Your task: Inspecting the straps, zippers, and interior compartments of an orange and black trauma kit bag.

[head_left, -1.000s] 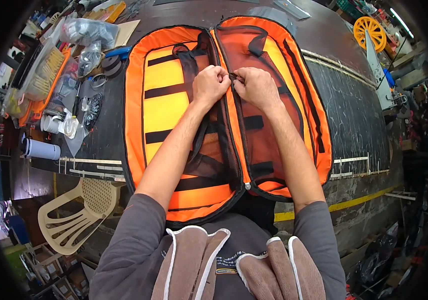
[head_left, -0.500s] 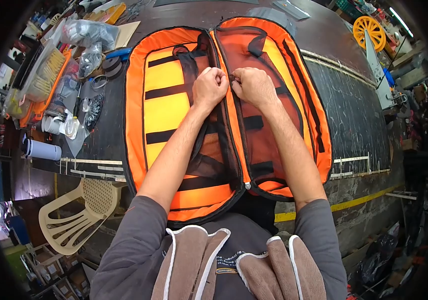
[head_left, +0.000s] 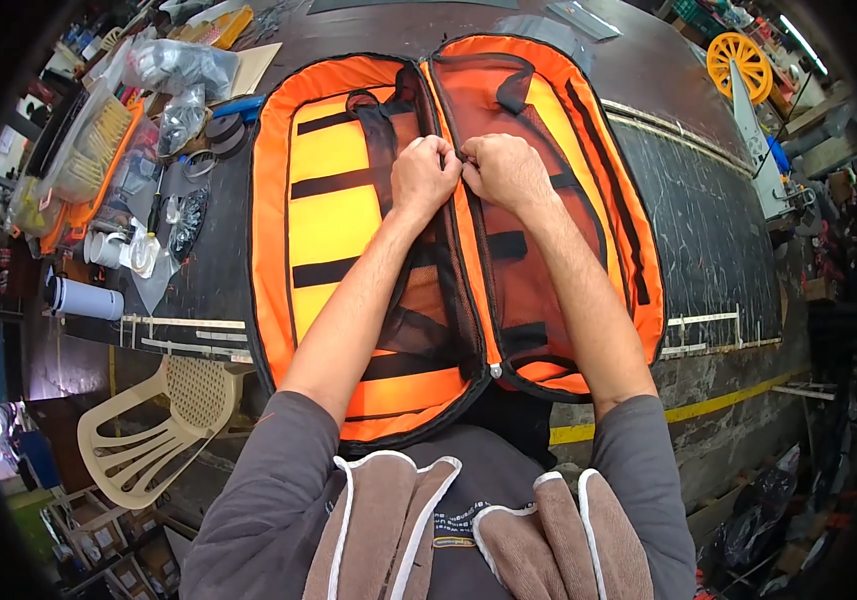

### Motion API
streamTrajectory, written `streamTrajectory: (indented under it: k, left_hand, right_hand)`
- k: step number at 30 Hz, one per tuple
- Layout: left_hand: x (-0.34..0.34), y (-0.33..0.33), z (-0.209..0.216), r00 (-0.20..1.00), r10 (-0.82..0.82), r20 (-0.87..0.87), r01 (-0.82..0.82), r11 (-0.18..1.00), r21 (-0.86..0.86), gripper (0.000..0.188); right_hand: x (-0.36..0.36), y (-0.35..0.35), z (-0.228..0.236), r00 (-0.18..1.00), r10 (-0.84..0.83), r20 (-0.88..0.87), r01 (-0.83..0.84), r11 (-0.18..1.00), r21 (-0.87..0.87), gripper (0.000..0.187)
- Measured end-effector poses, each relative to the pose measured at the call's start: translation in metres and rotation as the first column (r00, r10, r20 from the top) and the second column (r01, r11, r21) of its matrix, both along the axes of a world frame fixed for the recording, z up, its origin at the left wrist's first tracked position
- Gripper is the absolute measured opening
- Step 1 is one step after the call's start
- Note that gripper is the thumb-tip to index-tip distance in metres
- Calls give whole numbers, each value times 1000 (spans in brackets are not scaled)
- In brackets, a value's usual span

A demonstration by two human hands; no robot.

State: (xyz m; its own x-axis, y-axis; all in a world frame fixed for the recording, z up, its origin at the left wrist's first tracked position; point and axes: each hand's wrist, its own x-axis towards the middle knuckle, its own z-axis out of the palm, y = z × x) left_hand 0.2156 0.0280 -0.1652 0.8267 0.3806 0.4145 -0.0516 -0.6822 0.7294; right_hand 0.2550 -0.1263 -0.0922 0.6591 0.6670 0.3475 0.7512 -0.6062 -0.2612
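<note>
A large bag (head_left: 260, 230) lies spread open like a book, with orange walls, black piping and yellow inner panels crossed by black straps. Dark mesh (head_left: 508, 215) covers much of its right half; more mesh hangs loose along the left half's inner side. An orange centre strip (head_left: 476, 275) with zipper edging runs between the halves, a silver zipper pull (head_left: 495, 371) at its near end. My left hand (head_left: 423, 178) is closed, fingertips pinching at the strip's upper part. Beside it my right hand (head_left: 503, 172) is closed too, pinching the same edge. The exact bit between the fingertips is hidden.
The bag rests on a dark worktable (head_left: 698, 220). At left are a plastic bin (head_left: 88, 160), tape rolls (head_left: 225, 130), plastic bags (head_left: 178, 65) and a white tumbler (head_left: 88, 299). A beige chair (head_left: 163, 430) stands near left; a yellow wheel (head_left: 738, 67) is far right.
My left fingers have shifted slightly at the centre edge, and my right hand has turned slightly, its fingertips closer to the left ones. The bag stays put.
</note>
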Motion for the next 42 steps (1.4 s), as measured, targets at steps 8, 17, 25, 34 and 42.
streamTrajectory:
  k: [8, 17, 25, 34, 42]
  left_hand:
    - [-2, -1, 2, 1000, 4, -27, -4, 1000, 2, 15]
    - [-5, 8, 0, 998, 41, 47, -42, 999, 13, 13]
    - [-44, 56, 19, 970, -230, 74, 197, 931, 306, 36]
    - [-6, 94, 36, 878, 343, -335, 22, 669, 743, 40]
    - [-78, 70, 42, 953, -77, -294, 269, 662, 700, 51]
  right_hand:
    - [3, 5, 2, 996, -19, 83, 27, 994, -105, 18]
    - [-4, -2, 2, 987, -44, 155, 35, 997, 63, 18]
    - [-52, -121, 33, 924, -362, 122, 323, 911, 257, 38]
    - [-145, -265, 6, 628, -777, -45, 777, 622, 92, 47]
    - [-168, -313, -60, 567, -654, -502, 824, 428, 372, 28]
